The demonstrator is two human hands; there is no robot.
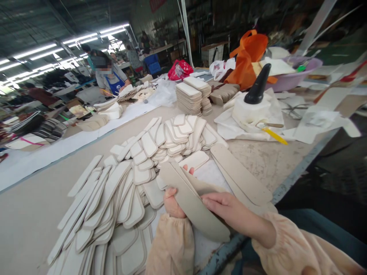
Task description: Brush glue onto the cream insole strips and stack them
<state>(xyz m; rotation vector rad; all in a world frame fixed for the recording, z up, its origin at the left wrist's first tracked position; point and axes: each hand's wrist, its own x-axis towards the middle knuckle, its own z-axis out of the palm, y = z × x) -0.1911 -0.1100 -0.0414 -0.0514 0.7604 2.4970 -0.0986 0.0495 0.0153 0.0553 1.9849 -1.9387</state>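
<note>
A long beige flat strip with rounded ends (195, 204) slants across the front of the table. Near its upper end my left hand (174, 203) is closed around it, thumb on the near face and fingertips showing on the far side. Behind it sits a second similar strip (205, 186). My right hand (225, 208) pinches at the strips' edge from the right, fingers partly hidden between them. To the left spreads a large heap of overlapping pale pieces (111, 202) with rounded corners. Two longer strips (241, 173) lie to the right of my hands.
Stacked pieces (188, 97) stand farther back. A white container with a black cone-shaped top (258, 89) and a yellow-handled brush (273, 134) are at the right. Beyond are an orange bag (246, 57) and a lilac basin (301, 76). A co-worker (111, 76) works at another table.
</note>
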